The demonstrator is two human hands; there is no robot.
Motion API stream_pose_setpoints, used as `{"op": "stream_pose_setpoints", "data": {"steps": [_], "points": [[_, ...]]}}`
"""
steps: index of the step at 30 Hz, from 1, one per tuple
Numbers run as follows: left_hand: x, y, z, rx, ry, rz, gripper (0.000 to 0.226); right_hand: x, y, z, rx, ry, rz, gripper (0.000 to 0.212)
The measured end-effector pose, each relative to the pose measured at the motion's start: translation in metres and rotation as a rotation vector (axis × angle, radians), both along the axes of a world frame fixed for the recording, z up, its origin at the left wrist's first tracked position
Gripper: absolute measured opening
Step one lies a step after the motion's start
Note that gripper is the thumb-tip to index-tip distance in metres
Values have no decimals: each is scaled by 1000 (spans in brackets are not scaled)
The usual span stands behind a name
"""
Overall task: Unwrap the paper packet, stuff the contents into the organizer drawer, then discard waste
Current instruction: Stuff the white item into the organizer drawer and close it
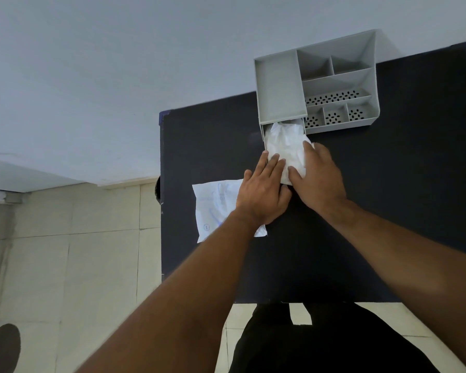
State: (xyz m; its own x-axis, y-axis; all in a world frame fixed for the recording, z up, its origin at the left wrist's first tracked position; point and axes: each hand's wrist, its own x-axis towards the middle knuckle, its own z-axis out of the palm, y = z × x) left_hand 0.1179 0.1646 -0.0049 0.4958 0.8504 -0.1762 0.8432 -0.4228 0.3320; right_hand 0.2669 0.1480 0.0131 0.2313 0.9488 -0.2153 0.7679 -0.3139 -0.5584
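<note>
**Hands pressing white contents into the pulled-out drawer**

Crumpled white material [287,146], thin and slightly glossy with many soft folds, fills the open drawer [263,138] that sticks out from the front of the grey organizer [280,87]. I see the stuff bulging above the drawer walls and spilling over its near end. My left hand [264,192] lies flat with fingers stretched together, fingertips touching the near-left part of the white bundle; it grips nothing that I can make out. My right hand [318,176] is spread over the bundle's right side, thumb and forefinger apart and bearing on it, fingers loosely curved, not closed around it. The two hands touch at the drawer's near end. The opened paper wrapper [215,205], white with faint blue print and a small circled mark, lies flat on the dark worktop [388,211], just left of my left wrist and partly under it. The organizer stands at the worktop's far edge, its open compartments showing perforated floors.
</note>
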Motion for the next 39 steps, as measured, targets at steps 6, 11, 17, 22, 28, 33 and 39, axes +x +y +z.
{"op": "stream_pose_setpoints", "data": {"steps": [6,11,17,22,28,33,39], "points": [[3,4,3,-53,104,-17,59,-4,-3,4,65,-257,270,55],[5,10,5,-52,212,-43,58,-4,-3,0,-35,-347,407,59],[7,25,9,-16,335,-97,61,7,1,-4,-70,-395,496,85],[14,33,13,-19,350,-96,67,15,11,-7,-94,-474,549,91],[12,29,13,-69,228,-88,77,17,8,-15,-88,-548,545,94],[6,34,10,-18,302,-169,71,14,6,-16,-39,-551,507,83],[13,52,13,30,365,-191,72,17,21,-10,9,-547,543,82]]}}
